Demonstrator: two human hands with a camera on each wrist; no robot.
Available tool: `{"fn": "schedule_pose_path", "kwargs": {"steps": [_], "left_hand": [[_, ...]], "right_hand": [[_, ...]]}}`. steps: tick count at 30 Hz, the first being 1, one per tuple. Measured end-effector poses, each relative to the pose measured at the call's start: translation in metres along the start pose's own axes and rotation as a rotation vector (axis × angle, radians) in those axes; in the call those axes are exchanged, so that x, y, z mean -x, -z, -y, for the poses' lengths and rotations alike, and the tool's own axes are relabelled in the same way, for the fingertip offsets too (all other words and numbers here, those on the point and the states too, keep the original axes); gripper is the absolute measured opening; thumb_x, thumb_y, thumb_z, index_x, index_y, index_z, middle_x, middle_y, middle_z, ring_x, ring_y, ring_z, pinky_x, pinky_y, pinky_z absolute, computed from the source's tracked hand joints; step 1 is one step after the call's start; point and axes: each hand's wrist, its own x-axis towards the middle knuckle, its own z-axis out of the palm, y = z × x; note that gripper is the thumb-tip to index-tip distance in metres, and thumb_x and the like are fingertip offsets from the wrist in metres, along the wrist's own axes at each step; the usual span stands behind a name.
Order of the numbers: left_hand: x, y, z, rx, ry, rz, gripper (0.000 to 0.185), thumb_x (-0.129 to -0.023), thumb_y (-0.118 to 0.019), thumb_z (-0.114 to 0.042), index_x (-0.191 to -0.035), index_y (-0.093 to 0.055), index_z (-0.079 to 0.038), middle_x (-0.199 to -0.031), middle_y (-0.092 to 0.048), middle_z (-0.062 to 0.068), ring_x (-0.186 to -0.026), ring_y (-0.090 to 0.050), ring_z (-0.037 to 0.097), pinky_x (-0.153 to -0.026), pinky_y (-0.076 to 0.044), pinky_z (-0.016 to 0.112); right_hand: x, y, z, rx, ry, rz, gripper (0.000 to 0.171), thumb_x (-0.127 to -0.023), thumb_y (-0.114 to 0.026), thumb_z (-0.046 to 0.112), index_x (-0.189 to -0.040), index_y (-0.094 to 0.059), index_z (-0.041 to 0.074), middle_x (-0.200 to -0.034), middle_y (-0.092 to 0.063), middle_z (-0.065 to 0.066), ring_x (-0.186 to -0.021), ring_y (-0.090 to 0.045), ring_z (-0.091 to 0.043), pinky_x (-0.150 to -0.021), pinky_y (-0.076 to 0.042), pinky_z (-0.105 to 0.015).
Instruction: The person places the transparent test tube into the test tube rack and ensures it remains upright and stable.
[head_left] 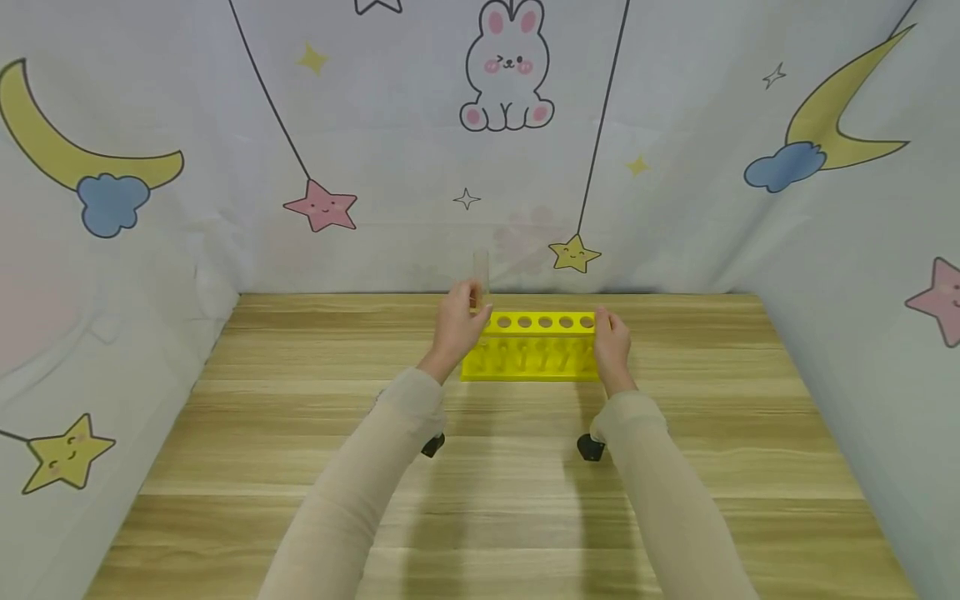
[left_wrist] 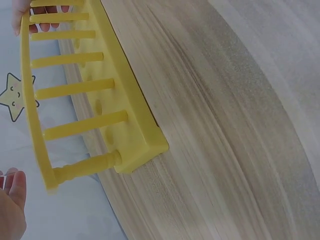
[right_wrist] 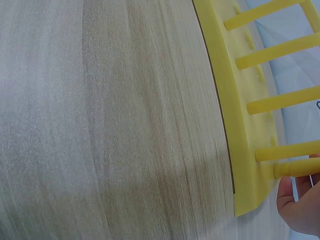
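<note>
A yellow test tube rack (head_left: 530, 364) stands on the table, with a row of round holes along its top plate and pegs below. My left hand (head_left: 454, 327) pinches a clear test tube (head_left: 481, 268), held upright over the left end of the rack. The tube's lower part is hidden by the fingers. At the other end, my right hand (head_left: 614, 348) grips the rack by its side. In the right wrist view, the fingers of that hand (right_wrist: 303, 207) curl round the end post (right_wrist: 295, 168). Only part of the left hand (left_wrist: 11, 212) shows in the left wrist view, beside the rack's top plate.
The wood-grain table (head_left: 510, 517) reaches back to a white curtain (head_left: 405, 150) printed with stars, moons and a rabbit, which hangs behind and on both sides. The rack sits near the table's back edge. Black wrist devices (head_left: 591, 447) hang under both sleeves.
</note>
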Motion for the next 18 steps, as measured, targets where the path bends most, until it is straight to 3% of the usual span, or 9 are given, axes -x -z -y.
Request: {"fn": "schedule_pose_path", "kwargs": {"steps": [6, 18], "left_hand": [[0.0004, -0.0021, 0.0028, -0.005, -0.002, 0.001, 0.019, -0.083, -0.060, -0.012, -0.093, -0.046, -0.004, -0.085, -0.049, 0.008, -0.086, -0.051, 0.020, -0.071, -0.052, 0.025], [0.0035, -0.0047, 0.0062, -0.013, -0.018, -0.004, 0.020, -0.083, -0.060, -0.014, -0.092, -0.045, -0.005, -0.083, -0.047, 0.007, -0.086, -0.052, 0.021, -0.071, -0.051, 0.026]], "right_hand": [[0.0012, 0.0005, 0.0005, -0.006, 0.004, 0.005, 0.034, -0.092, -0.036, 0.041, -0.083, -0.048, 0.010, -0.063, -0.030, 0.001, -0.052, -0.027, -0.009, -0.049, -0.027, -0.021], [0.0013, 0.0000, 0.0005, 0.002, 0.016, -0.005, 0.037, -0.092, -0.036, 0.040, -0.090, -0.052, 0.006, -0.065, -0.032, 0.001, -0.053, -0.028, -0.009, -0.050, -0.028, -0.020]]}}
